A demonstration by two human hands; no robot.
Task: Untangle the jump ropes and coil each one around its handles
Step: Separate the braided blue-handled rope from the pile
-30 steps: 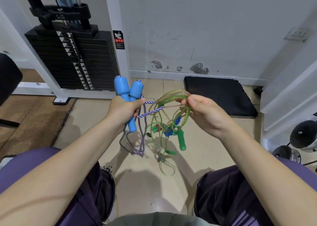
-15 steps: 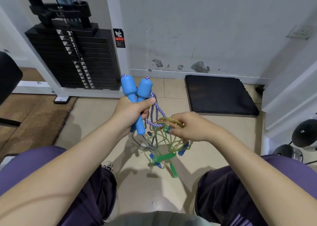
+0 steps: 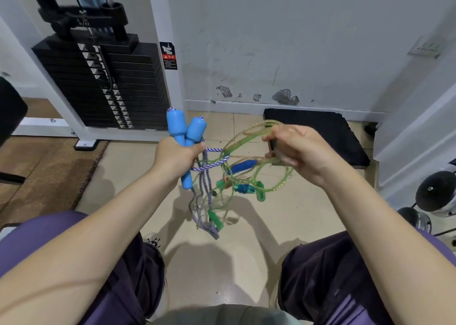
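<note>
- Jump ropes tangled in mid-air between our hands, above the tiled floor (image 3: 246, 263).
- Left hand (image 3: 176, 155) grips both light-blue handles (image 3: 185, 137); braided rope (image 3: 204, 196) hangs below.
- Right hand (image 3: 298, 151) pinches green rope loops (image 3: 246, 137); green handles (image 3: 214, 218) dangle.

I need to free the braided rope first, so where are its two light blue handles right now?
In the head view, the light blue handles stand left of centre, gripped together in the left hand, just left of the green rope.
</note>
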